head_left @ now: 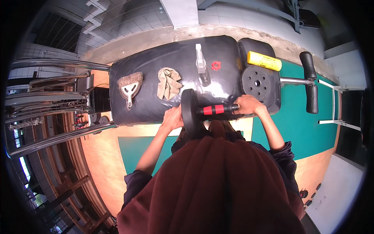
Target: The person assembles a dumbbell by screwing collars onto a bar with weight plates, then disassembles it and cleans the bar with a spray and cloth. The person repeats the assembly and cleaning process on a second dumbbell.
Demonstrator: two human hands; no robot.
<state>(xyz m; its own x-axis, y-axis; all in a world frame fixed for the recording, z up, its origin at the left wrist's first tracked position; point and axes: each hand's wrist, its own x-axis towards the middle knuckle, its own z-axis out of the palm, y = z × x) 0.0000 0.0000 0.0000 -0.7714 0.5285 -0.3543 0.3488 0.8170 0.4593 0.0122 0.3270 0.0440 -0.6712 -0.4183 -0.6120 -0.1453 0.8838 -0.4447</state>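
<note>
A dumbbell bar (216, 109) with a red and black grip lies level above the near edge of a black padded bench (150, 54). A thick black weight plate (189, 113) sits on its left end; the right end is bare. My left hand (172, 118) holds that plate from the left, its fingers partly hidden behind it. My right hand (248, 105) is closed around the bar's bare end. Beyond the bar, on the bench, lie a red star-shaped collar nut (216, 65) and a grey-and-white spray bottle (201, 64). A second, flat plate with holes (257, 83) rests beyond my right hand.
A brush (130, 87) and beige work gloves (168, 83) lie on the bench's left half. A yellow cylindrical container (264, 61) lies at the far right. Foam rollers (309, 82) stick out at the right end, metal frame tubes (62, 64) at the left. Green matting (304, 128) covers part of the floor.
</note>
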